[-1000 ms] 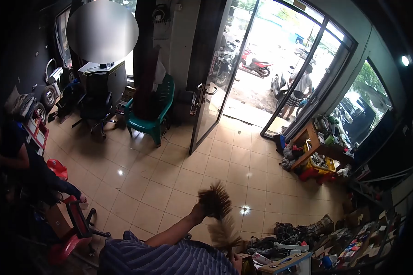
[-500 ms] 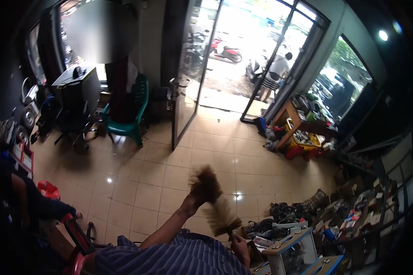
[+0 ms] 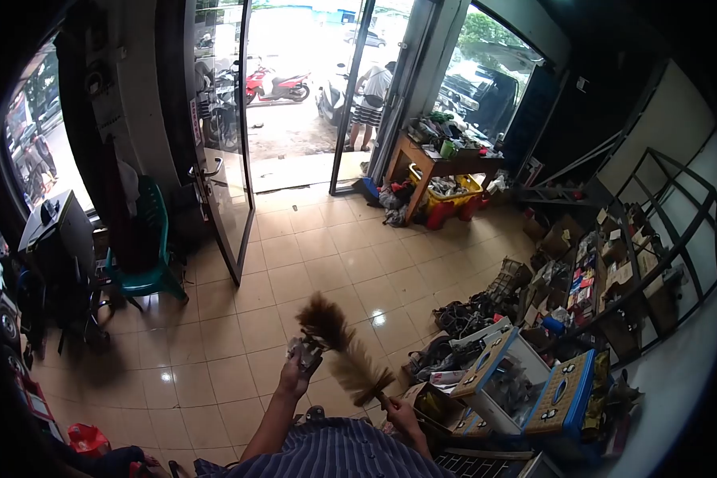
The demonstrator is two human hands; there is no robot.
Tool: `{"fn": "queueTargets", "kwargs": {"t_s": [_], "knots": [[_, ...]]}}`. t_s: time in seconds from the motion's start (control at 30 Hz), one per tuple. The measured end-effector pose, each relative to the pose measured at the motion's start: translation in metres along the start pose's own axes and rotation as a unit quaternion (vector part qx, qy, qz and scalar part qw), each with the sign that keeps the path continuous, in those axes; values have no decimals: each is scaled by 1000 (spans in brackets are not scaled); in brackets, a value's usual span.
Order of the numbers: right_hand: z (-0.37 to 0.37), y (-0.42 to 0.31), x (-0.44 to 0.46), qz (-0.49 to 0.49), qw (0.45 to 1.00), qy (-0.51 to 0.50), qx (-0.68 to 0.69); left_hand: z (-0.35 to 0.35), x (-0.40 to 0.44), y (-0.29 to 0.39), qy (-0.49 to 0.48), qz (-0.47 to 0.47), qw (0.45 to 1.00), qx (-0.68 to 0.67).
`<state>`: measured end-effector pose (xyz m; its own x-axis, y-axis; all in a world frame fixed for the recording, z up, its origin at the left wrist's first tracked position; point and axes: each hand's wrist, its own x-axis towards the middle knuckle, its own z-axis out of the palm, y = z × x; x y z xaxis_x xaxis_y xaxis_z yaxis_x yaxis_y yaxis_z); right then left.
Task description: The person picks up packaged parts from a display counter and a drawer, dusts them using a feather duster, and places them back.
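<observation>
A brown feather duster slants up and left in front of my striped shirt. My right hand is closed round its handle at the lower end. My left hand is raised beside the duster's dark tip, fingers bent round a small greyish, partly shiny thing, perhaps a plastic packet; its kind is unclear. The tip feathers are close to this thing, and I cannot tell if they touch. Nearest my right hand is an open cardboard box.
Pulled-out patterned drawers stand at the lower right, beside piled parts and small boxes. A metal frame leans there. Ahead are a glass door, a cluttered wooden table and a green chair. A person stands outside.
My view has turned right, so the room has shifted left. The duster has moved off my left hand, and the greyish thing in that hand now shows. My right hand keeps the handle.
</observation>
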<state>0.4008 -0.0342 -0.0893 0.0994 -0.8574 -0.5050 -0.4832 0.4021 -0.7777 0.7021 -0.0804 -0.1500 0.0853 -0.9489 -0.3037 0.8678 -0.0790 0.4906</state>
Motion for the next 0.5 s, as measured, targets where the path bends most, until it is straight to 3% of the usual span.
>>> {"fn": "queueTargets", "kwargs": {"t_s": [0.07,0.17,0.23,0.3,0.37,0.4,0.47,0.5], "knots": [[-5,1,-3,-14,1000,13,14,21,-12,7,11,-14,1000,2],[-14,16,0,-17,998,-65,14,18,-14,7,0,-13,1000,22],[-16,36,13,-29,995,48,-78,19,-13,11,18,-48,998,47],[-19,48,17,4,995,81,-53,10,-14,9,44,-57,997,40],[-28,32,8,25,998,43,27,-4,-10,10,60,-75,992,79],[-32,26,5,25,998,41,27,-1,-12,8,51,-54,997,36],[-37,18,-5,-15,997,-79,-2,-22,-6,2,1,-17,1000,14],[-35,11,-10,-13,997,-77,1,-35,2,-4,29,-27,999,4]]}}
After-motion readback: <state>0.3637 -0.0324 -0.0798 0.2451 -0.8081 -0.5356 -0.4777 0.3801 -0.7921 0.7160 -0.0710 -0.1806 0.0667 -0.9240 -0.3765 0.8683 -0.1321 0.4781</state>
